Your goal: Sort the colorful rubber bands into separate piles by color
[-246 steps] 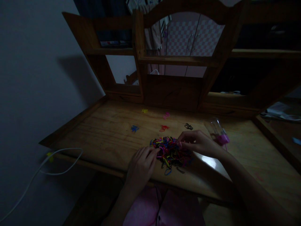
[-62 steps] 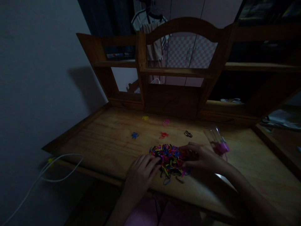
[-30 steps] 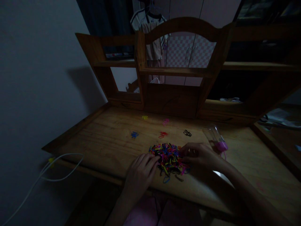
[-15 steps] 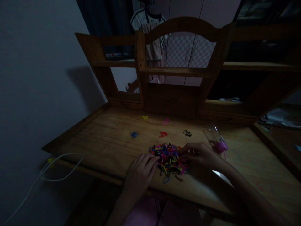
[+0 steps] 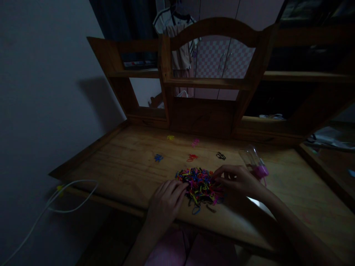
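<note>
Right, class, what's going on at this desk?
A person's left hand rests against a heap of mixed coloured bands; the right hand touches its right side, though whether it grips one is unclear. Beyond lie small yellow, pink, blue, red and black groups, with a clear container to the right.

Bands (image 5: pixel 199 187): look rubbery. Desk (image 5: pixel 116 166): shows wood grain, smooth, glossy in one bright patch. Bottle (image 5: pixel 250 156): looks like clear, glossy plastic. Cap (image 5: pixel 261 171): appears plastic. Cable (image 5: pixel 72 181): looks plastic-coated, smooth. Wall (image 5: pixel 41 92): looks smooth, matt. Shirt (image 5: pixel 163 22): cloth.
</note>
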A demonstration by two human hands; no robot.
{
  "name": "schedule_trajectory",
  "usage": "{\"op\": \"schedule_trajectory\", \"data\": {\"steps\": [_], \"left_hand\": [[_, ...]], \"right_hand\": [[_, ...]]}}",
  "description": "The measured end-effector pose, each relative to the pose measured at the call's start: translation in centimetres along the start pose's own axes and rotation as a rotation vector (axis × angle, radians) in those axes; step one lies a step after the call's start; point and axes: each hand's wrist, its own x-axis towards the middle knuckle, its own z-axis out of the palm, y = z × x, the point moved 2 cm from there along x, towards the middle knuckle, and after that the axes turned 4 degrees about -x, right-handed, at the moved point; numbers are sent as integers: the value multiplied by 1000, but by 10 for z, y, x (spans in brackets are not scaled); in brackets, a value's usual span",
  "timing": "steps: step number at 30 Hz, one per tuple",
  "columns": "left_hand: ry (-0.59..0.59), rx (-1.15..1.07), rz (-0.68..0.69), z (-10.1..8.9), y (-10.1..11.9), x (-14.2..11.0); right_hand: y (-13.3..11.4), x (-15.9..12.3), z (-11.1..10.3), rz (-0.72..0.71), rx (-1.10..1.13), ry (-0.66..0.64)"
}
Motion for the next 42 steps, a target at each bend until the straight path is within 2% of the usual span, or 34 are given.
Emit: {"op": "schedule_trajectory", "data": {"steps": [9, 13, 17, 42], "left_hand": [[4, -4, 10, -1, 1, 1], [3, -5, 6, 0, -1, 0], [-8, -17, -8, 2, -1, -1], [-27, -12, -14, 1, -1, -1]], "right_hand": [[5, -6, -18, 63, -39, -75], [11, -9, -16, 105, -29, -198], [14, -8, -10, 102, 13, -254], [16, -6, 1, 89, 53, -306]]}}
